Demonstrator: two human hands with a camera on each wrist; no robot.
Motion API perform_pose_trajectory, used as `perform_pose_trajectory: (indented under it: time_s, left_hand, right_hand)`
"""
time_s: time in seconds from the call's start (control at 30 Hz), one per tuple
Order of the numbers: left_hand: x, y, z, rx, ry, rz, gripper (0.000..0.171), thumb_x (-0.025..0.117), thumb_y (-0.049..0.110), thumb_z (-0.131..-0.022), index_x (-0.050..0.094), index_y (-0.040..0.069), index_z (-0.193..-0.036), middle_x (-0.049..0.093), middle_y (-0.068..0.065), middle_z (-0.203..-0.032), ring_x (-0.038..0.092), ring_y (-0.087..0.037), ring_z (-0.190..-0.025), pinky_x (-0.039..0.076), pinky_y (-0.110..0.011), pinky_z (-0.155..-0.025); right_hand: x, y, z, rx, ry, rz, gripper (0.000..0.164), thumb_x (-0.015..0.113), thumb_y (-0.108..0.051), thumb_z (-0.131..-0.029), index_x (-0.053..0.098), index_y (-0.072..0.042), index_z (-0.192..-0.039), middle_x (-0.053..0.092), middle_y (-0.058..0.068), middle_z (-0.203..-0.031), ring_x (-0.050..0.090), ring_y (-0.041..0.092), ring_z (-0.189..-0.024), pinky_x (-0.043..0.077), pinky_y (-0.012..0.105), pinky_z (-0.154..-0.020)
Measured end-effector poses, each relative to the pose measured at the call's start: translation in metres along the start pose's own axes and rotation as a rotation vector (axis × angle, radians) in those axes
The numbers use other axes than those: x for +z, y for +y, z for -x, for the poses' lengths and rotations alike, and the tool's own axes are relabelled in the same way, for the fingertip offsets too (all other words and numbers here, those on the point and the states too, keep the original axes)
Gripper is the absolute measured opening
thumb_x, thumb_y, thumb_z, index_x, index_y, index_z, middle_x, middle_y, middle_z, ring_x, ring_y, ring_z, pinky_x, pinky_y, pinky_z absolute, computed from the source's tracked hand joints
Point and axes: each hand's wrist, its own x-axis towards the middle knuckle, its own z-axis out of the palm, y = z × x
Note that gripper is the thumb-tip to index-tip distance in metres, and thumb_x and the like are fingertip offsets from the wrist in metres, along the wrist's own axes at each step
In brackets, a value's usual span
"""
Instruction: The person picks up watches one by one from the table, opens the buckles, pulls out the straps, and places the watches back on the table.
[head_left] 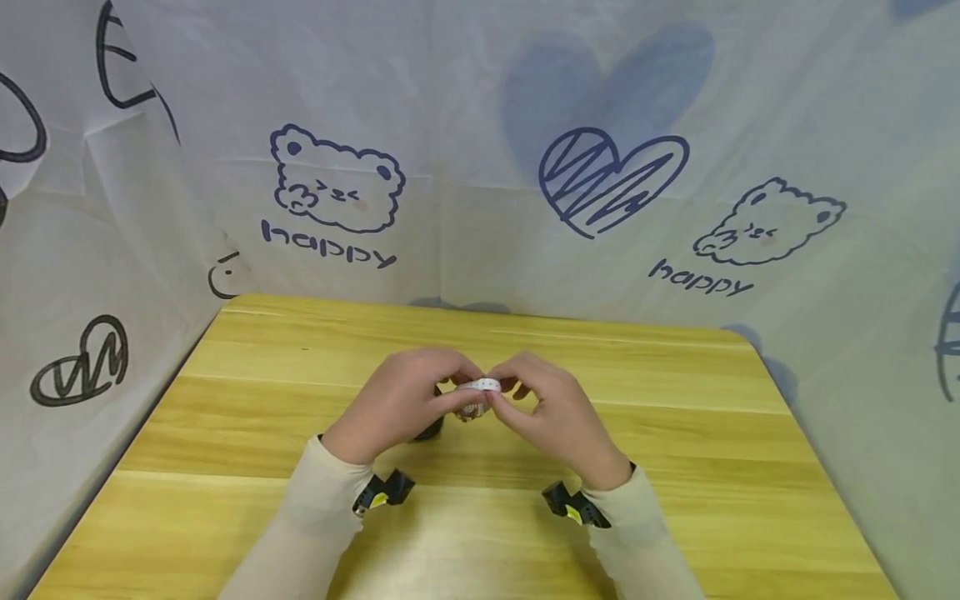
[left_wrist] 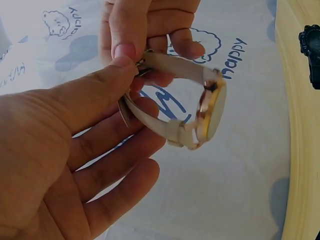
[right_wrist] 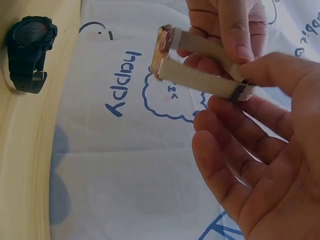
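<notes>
1. Wooden table [head_left: 675,500], its near edge cut off!
2. Left hand [head_left: 401,400] and right hand [head_left: 555,408] pinch the strap, fingertips nearly meeting.
3. Black watch [right_wrist: 30,52] on the table, mostly hidden overhead.
4. Pale-strapped watch [left_wrist: 212,112] between both hands, dial edge-on.
5. Buckle [left_wrist: 143,64] half covered; fastened? Can't tell.

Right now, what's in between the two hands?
The white watch. The left hand and right hand both pinch its strap; the head view shows it between them.
</notes>
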Motion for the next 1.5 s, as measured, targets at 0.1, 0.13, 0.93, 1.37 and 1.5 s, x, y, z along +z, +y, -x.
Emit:
perform_pose_trajectory:
  time_s: [0.1,0.13,0.93,1.37,1.5]
  left_hand:
    - [-0.0004,0.0006,0.0002,0.026,0.008,-0.020,0.019,0.070,0.043,-0.097,0.078,0.025,-0.101,0.069,0.022,-0.085,0.060,0.005,-0.072,0.053,-0.023,-0.068]
    - [-0.0004,0.0008,0.0003,0.033,0.013,-0.030,0.020,0.070,0.042,-0.097,0.078,0.025,-0.101,0.069,0.021,-0.085,0.061,0.005,-0.072,0.053,-0.023,-0.069]
    - [0.0032,0.0005,0.0022,0.058,0.043,-0.061,0.016,0.073,0.036,-0.098,0.077,0.022,-0.104,0.072,0.015,-0.091,0.062,0.001,-0.077,0.051,-0.022,-0.066]
    - [0.0036,-0.0002,0.0003,0.072,0.025,-0.035,0.016,0.071,0.037,-0.099,0.076,0.023,-0.103,0.071,0.017,-0.089,0.059,0.003,-0.073,0.051,-0.022,-0.064]
    - [0.0041,-0.0010,-0.0004,0.076,0.022,-0.033,0.015,0.071,0.037,-0.099,0.076,0.023,-0.103,0.070,0.018,-0.088,0.059,0.003,-0.072,0.050,-0.022,-0.064]
  right_hand:
    - [0.0002,0.0001,0.0009,0.020,0.004,0.004,0.020,0.073,-0.014,-0.096,0.070,-0.013,-0.115,0.070,-0.003,-0.104,0.067,0.014,-0.091,0.059,0.031,-0.075]
    - [0.0001,0.0002,0.0010,0.024,0.006,0.005,0.020,0.073,-0.014,-0.096,0.070,-0.013,-0.116,0.070,-0.003,-0.104,0.067,0.014,-0.092,0.059,0.032,-0.075]
    - [0.0014,-0.0016,-0.0012,-0.023,0.008,0.028,0.011,0.073,-0.012,-0.097,0.070,-0.014,-0.107,0.069,-0.005,-0.101,0.066,0.011,-0.088,0.058,0.027,-0.075]
    - [-0.0008,-0.0015,-0.0001,-0.016,0.006,0.008,0.010,0.073,-0.012,-0.097,0.070,-0.015,-0.106,0.069,-0.005,-0.101,0.065,0.009,-0.088,0.059,0.029,-0.074]
    - [-0.0024,-0.0014,0.0008,0.000,0.001,-0.004,0.009,0.073,-0.013,-0.097,0.071,-0.016,-0.106,0.069,-0.006,-0.101,0.064,0.008,-0.088,0.059,0.029,-0.074]
